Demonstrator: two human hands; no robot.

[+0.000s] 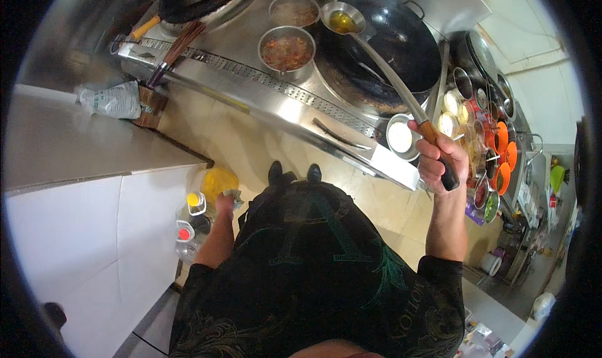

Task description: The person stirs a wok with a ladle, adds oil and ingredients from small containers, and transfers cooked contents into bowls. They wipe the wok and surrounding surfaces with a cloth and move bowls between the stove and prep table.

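Note:
My right hand (436, 159) is closed around the wooden handle of a long metal ladle (400, 82). Yellow oil (342, 23) lies in the ladle's bowl, which is over the left rim of a large black wok (395, 38). The wok sits tilted on the burner ring of a steel range. At my left side, my left hand (226, 201) grips a crumpled pale cloth (233, 199). Just left of the ladle's bowl stands a metal pot of reddish chopped food in liquid (287, 52), with a second metal pot (294, 10) behind it.
A bamboo wok brush (176, 52) rests across the range's perforated drain strip (244, 71). A bowl of white stuff (400, 137) stands at the range's right corner, beside several seasoning containers (501, 155). Oil jugs (188, 217) are on the floor at left, next to a white-sided counter (94, 226).

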